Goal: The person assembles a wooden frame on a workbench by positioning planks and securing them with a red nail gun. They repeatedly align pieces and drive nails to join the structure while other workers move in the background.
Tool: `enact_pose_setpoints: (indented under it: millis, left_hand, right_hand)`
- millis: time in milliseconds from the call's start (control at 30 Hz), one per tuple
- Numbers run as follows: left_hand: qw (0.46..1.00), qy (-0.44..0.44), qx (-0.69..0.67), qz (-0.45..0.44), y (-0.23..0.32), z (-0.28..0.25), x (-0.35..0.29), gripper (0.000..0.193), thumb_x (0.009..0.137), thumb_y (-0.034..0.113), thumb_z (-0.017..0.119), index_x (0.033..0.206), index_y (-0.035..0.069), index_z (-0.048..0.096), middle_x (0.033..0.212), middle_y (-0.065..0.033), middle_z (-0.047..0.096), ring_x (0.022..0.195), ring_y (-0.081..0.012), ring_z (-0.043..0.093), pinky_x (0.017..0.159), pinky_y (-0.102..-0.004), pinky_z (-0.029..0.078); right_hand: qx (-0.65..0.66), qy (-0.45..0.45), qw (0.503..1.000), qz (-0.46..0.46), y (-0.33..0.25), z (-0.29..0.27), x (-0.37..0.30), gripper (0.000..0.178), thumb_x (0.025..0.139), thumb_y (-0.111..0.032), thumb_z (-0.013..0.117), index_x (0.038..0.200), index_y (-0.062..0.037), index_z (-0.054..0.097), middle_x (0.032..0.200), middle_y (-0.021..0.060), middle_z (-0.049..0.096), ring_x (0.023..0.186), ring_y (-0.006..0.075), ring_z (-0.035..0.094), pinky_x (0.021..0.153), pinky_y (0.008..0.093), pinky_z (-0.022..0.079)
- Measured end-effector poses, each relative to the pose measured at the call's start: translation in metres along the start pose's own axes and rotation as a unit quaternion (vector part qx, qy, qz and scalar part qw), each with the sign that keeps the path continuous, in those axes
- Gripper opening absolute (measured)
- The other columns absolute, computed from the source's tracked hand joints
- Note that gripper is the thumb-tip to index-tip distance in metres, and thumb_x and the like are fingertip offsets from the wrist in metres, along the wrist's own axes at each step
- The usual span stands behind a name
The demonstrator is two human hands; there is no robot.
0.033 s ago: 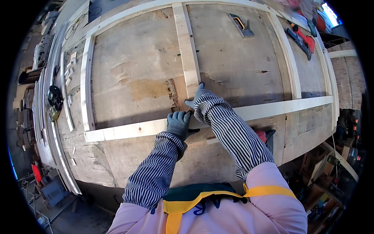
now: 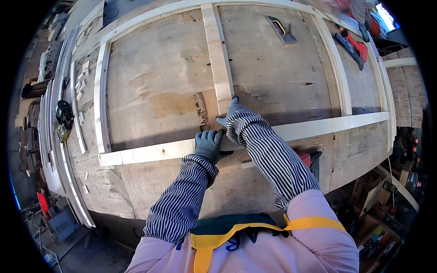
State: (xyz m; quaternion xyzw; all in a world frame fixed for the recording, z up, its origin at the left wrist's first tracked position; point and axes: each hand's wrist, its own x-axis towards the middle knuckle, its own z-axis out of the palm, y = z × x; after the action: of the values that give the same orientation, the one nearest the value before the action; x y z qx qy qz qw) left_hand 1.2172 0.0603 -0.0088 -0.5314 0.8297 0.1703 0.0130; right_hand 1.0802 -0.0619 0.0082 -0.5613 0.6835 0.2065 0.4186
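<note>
A pale wooden frame lies on the worn plywood worktop [image 2: 164, 182]. My left hand [image 2: 208, 145], in a grey-blue glove, wraps its fingers over the frame's near rail [image 2: 150, 153] around mid-length. Just beyond it, my gloved right hand [image 2: 232, 113] grips the near end of the middle crosspiece [image 2: 218, 59], thumb on the left and a finger along the right edge. Both hands are close to the joint between crosspiece and rail, which they and my right sleeve partly hide. Striped sleeve covers [image 2: 271, 152] reach over both forearms.
A float-like tool with a yellow handle [image 2: 283, 30] lies inside the frame. A red-and-black nail gun [image 2: 353, 48] rests at the far right; another red-and-black tool [image 2: 309, 161] sits partly behind my right arm. Wood offcuts [image 2: 81, 86] and long strips line the left. A gloved co-worker's hand [image 2: 365, 32] shows far right.
</note>
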Motion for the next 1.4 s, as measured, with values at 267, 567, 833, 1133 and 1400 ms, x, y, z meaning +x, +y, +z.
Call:
enact_pose_setpoints:
  millis: [267, 567, 833, 1133, 1400]
  left_hand:
    - [0.998, -0.054, -0.005, -0.023, 0.005, -0.009, 0.003, 0.092, 0.063, 0.065, 0.072, 0.131, 0.009, 0.044, 0.124, -0.0119, 0.048, 0.118, -0.0299, 0.042, 0.103, -0.0464, 0.026]
    - [0.995, -0.089, -0.008, -0.042, 0.008, -0.015, 0.003, 0.092, 0.065, 0.067, 0.069, 0.133, 0.01, 0.044, 0.126, -0.0125, 0.046, 0.12, -0.0303, 0.04, 0.104, -0.046, 0.025]
    - [0.994, -0.1, 0.008, -0.041, 0.009, -0.013, 0.004, 0.094, 0.065, 0.069, 0.068, 0.134, 0.01, 0.043, 0.128, -0.0124, 0.045, 0.121, -0.0301, 0.038, 0.105, -0.0463, 0.024]
    - [0.996, -0.073, 0.005, -0.042, 0.007, -0.004, 0.006, 0.093, 0.063, 0.068, 0.071, 0.132, 0.011, 0.044, 0.125, -0.012, 0.045, 0.119, -0.0299, 0.039, 0.103, -0.047, 0.025]
    - [0.999, -0.039, 0.006, -0.022, 0.002, -0.001, 0.002, 0.089, 0.064, 0.064, 0.072, 0.13, 0.011, 0.044, 0.123, -0.0116, 0.046, 0.116, -0.0304, 0.04, 0.1, -0.048, 0.027]
  right_hand:
    - [-0.001, -0.015, 1.0, 0.01, 0.006, -0.004, -0.01, 0.109, 0.079, -0.056, 0.062, 0.147, 0.0026, 0.001, 0.139, 0.0253, 0.042, 0.126, 0.0349, 0.045, 0.106, 0.0411, 0.036]
    - [-0.017, -0.026, 0.999, 0.021, 0.009, -0.01, -0.012, 0.105, 0.082, -0.056, 0.059, 0.147, 0.0024, 0.002, 0.141, 0.0248, 0.04, 0.127, 0.0345, 0.045, 0.107, 0.0412, 0.036]
    - [-0.01, -0.013, 1.0, 0.02, 0.012, -0.012, -0.016, 0.103, 0.082, -0.055, 0.06, 0.147, 0.003, 0.005, 0.14, 0.0259, 0.041, 0.126, 0.035, 0.046, 0.106, 0.0405, 0.037]
    - [0.007, -0.001, 1.0, 0.0, 0.015, -0.011, -0.01, 0.102, 0.081, -0.054, 0.062, 0.145, 0.0061, 0.01, 0.138, 0.0252, 0.043, 0.125, 0.0336, 0.047, 0.105, 0.0392, 0.039]
    - [-0.002, 0.003, 1.0, -0.002, 0.01, -0.009, -0.012, 0.102, 0.08, -0.055, 0.063, 0.145, 0.0056, 0.013, 0.137, 0.025, 0.044, 0.125, 0.0338, 0.046, 0.105, 0.0388, 0.039]
